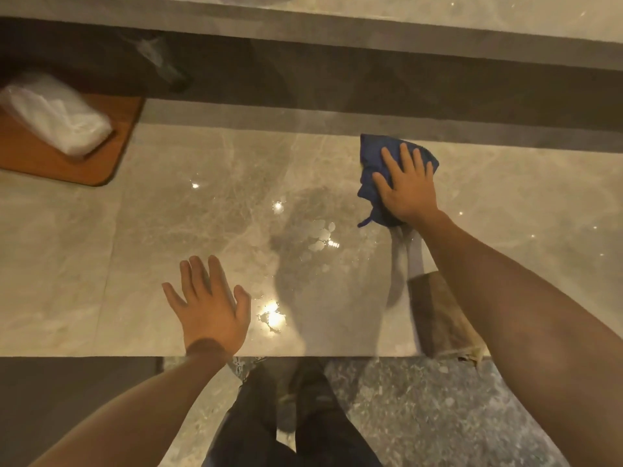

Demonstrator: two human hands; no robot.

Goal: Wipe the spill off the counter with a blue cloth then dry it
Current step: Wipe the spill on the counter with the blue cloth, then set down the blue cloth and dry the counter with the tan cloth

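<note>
- Blue cloth (372,170) is pressed flat against the counter (168,214) under the right hand (409,187), whose fingers are spread over it rather than curled around it; part of the cloth is bunched out past the thumb side and a small tail is seen just below the heel of the hand.
- The left hand (210,305) is laid palm down with fingers splayed, close to the near counter edge; nothing is held in it, and whether it is touching the stone cannot be told.
- The two hands are kept well apart, the right one farther from the body and the left one nearer.
- The spill (315,237) is seen between the hands as beaded droplets and a wet sheen, with a further small puddle (271,316) just beside the left thumb.
- A tan cloth (438,318) is lain at the near counter edge, partly hidden beneath the right forearm.
- Far beyond the left hand, a wooden board (111,146) is seen with a white plastic-wrapped bundle (57,112) resting on it.
</note>
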